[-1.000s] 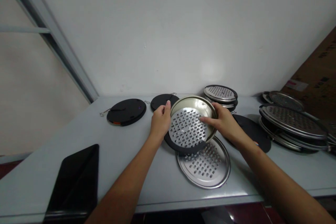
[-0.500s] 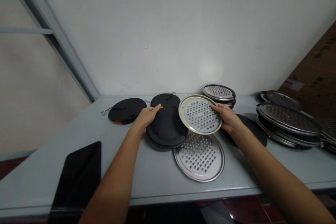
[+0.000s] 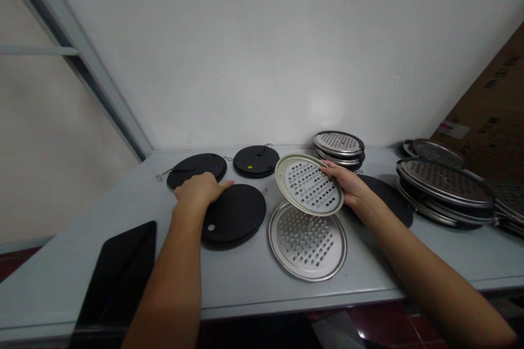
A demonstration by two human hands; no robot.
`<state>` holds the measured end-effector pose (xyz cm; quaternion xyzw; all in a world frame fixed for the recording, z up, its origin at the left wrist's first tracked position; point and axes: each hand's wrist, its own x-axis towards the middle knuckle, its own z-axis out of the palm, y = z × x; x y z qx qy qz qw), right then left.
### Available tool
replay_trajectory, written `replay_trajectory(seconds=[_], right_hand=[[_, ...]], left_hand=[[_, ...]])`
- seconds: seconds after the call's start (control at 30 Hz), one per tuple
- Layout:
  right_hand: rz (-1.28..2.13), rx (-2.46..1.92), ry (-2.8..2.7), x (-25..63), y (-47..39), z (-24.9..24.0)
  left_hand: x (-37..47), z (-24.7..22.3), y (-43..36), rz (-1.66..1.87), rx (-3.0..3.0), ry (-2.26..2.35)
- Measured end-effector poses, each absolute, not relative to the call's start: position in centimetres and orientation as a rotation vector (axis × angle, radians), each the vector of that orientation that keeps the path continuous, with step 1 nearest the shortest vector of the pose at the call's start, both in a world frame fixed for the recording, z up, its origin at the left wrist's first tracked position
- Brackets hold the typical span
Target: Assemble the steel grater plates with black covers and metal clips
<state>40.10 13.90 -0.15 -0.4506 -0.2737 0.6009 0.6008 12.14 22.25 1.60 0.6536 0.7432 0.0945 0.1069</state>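
Note:
My left hand (image 3: 200, 192) is at the far left edge of a round black disc (image 3: 235, 212) with a pale spot, thumb along its rim. Its other fingers are mostly hidden, but it appears closed on that edge. My right hand (image 3: 344, 181) grips the right rim of a round grater plate (image 3: 311, 186) with a pale gold rim, held tilted above the table. Under it, a second round metal grater plate (image 3: 307, 248) lies flat, partly covered from view.
Behind lie a black disc with a yellow dot (image 3: 256, 162) and another black disc (image 3: 196, 164) with a wire hook. Stacked graters (image 3: 339, 144) (image 3: 446, 185) stand at the back and right. A black tablet-like slab (image 3: 118, 278) is front left; a cardboard box (image 3: 491, 98) is far right.
My left hand and the black disc have moved left and towards me, uncovering the yellow-dotted disc behind. The grater plate in my right hand has shifted slightly and tilted.

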Motion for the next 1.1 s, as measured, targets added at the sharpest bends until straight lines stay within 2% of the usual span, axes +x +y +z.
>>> replay_trajectory(seconds=[0.07,0.13,0.23,0.3,0.4,0.53,0.63,0.73,0.9,1.0,1.1], right_hand=[[1.411,-1.013,-0.645,39.5,13.8,-0.2],[1.394,-0.995,-0.644,38.7,13.6,-0.2],[1.302,-1.024,-0.641,37.8,13.4,-0.1],[1.272,-1.061,-0.734,37.9,13.2,0.1],[1.122,-1.224,-1.049,39.2,13.1,0.6],[0.417,-1.733,-1.583,41.1,12.9,0.4],[0.458,-1.852,-2.11,41.0,12.6,-0.4],[0.556,-1.865,-2.324,40.2,12.4,-1.1],[0.523,-1.892,-2.242,40.6,12.6,-0.5],[0.468,-1.934,-1.916,42.0,12.6,0.6],[0.089,-1.964,-1.445,42.8,12.1,1.6]], left_hand=[[14.3,2.5,20.5,0.56,2.018,2.088],[16.7,2.8,18.9,0.772,1.931,1.656],[19.5,2.1,17.3,0.675,1.477,0.952],[20.3,1.3,17.0,0.678,1.267,0.773],[20.2,0.8,17.6,0.803,1.121,0.765],[19.3,0.9,18.8,0.862,1.043,0.881],[18.4,0.9,19.6,0.834,1.029,0.985],[17.2,1.0,20.2,0.755,1.033,1.05],[14.5,1.8,20.9,0.639,1.012,1.055],[13.7,1.9,21.1,0.613,0.981,1.024],[14.1,1.5,21.0,0.615,1.006,0.988]])
